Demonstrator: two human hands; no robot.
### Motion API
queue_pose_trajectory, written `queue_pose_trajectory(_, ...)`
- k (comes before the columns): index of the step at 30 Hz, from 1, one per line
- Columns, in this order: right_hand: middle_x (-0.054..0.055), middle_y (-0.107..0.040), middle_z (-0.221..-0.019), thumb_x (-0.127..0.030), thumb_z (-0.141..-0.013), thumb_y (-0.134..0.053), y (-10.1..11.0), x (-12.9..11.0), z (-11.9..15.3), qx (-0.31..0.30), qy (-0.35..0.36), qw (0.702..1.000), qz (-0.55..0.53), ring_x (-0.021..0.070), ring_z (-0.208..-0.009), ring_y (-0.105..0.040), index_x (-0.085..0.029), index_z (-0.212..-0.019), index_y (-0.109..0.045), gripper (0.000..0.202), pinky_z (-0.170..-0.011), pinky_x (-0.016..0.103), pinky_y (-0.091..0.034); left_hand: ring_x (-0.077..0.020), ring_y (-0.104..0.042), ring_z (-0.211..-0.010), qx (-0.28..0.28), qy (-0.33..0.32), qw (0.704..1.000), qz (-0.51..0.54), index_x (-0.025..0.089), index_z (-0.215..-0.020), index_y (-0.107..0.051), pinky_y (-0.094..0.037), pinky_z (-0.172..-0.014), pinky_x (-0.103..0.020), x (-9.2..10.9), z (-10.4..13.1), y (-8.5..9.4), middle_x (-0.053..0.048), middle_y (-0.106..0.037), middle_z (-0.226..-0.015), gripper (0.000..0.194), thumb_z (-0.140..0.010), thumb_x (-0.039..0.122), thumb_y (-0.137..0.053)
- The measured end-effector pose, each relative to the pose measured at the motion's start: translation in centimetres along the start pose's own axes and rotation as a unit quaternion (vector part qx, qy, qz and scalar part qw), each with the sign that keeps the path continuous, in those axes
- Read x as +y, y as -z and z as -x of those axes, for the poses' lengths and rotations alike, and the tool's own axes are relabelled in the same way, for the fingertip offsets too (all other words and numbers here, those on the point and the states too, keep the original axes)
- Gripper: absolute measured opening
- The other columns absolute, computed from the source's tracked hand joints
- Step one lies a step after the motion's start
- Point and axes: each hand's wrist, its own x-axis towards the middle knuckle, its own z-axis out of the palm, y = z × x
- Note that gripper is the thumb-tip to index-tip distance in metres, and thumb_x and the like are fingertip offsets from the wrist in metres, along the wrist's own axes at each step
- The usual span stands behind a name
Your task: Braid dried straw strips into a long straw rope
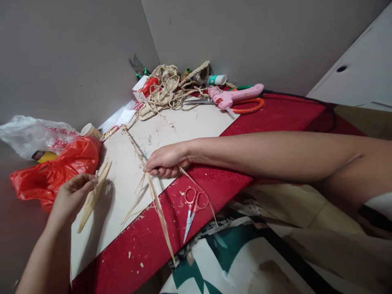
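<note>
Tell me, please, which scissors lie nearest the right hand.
The red-handled scissors, on the red cloth; the orange-handled pair lies farther back, partly hidden by the pink glue gun.

Head view: from your head; forward and down;
Your hands (pixel 165 161): near, below;
Tabletop (pixel 177 126): close beneath;
Wall (pixel 245 36): beyond.

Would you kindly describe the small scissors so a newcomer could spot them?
Find the red cloth, then look between the right hand and the near edge. There lie the scissors, set apart by red handles from the larger orange-handled pair.
</note>
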Motion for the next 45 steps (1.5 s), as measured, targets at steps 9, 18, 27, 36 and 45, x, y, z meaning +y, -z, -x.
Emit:
queue_pose_trajectory(9, -0.011, -0.020, -0.043, -0.023, -0.092, -0.034, -0.1, -0.2, 0.3, -0.007, -0.008, 1.000, -0.013, 0.0018, -0.029, -0.015, -0.017, -0.064, -0.034, 0.029, -0.029, 0.011, -0.011, -0.0147, -0.060, -0.086, -0.209, -0.050, 0.971, 0.107, 0.017, -0.067, -0.061, -0.044, -0.078, -0.023, 2.9, 3.1, -6.4, -0.004, -0.069, -0.090, 0.016, -0.071, 0.027, -0.072)
queue_pose_trajectory(18, -0.011, -0.018, -0.041, -0.028, -0.094, -0.031, -0.1, -0.2, 0.2, -0.012, -0.014, 0.999, -0.028, 0.0025, -0.030, -0.013, -0.017, -0.064, -0.034, 0.032, -0.029, 0.011, -0.010, -0.0080, -0.056, -0.052, -0.217, 0.014, 0.951, 0.219, 0.015, -0.066, -0.057, -0.043, -0.055, -0.018, 2.5, 2.6, -8.5, 0.001, -0.063, -0.057, 0.019, -0.068, 0.022, -0.074)
queue_pose_trajectory(27, -0.011, -0.020, -0.041, -0.028, -0.094, -0.033, -0.1, 0.1, 0.0, -0.018, 0.013, 1.000, -0.014, 0.0024, -0.030, -0.014, -0.017, -0.064, -0.036, 0.031, -0.030, 0.012, -0.011, -0.0081, -0.055, -0.048, -0.204, 0.048, 0.941, 0.267, 0.013, -0.084, -0.064, -0.044, -0.049, -0.019, 1.9, 2.3, -9.0, -0.003, -0.066, -0.063, 0.026, -0.065, 0.023, -0.077)
queue_pose_trajectory(36, -0.010, -0.026, -0.038, -0.024, -0.093, -0.038, -1.3, 0.4, 0.2, 0.090, 0.065, 0.990, 0.081, 0.0025, -0.029, -0.018, -0.014, -0.065, -0.046, 0.031, -0.030, 0.014, -0.015, -0.0018, -0.035, -0.036, -0.163, 0.064, 0.959, 0.222, 0.012, -0.068, -0.062, -0.023, -0.036, -0.014, 2.8, 2.6, -8.8, 0.002, -0.055, -0.048, 0.021, -0.066, 0.029, -0.074)
queue_pose_trajectory(45, -0.010, -0.025, -0.037, -0.027, -0.090, -0.044, -3.7, 1.1, -0.3, 0.211, 0.121, 0.969, 0.045, 0.0028, -0.029, -0.020, -0.012, -0.068, -0.053, 0.028, -0.029, 0.016, -0.018, -0.0051, -0.038, -0.038, -0.073, -0.024, 0.996, 0.034, 0.014, -0.068, -0.060, -0.026, -0.038, -0.015, 4.6, 4.4, -9.2, 0.003, -0.052, -0.044, 0.017, -0.074, 0.029, -0.062)
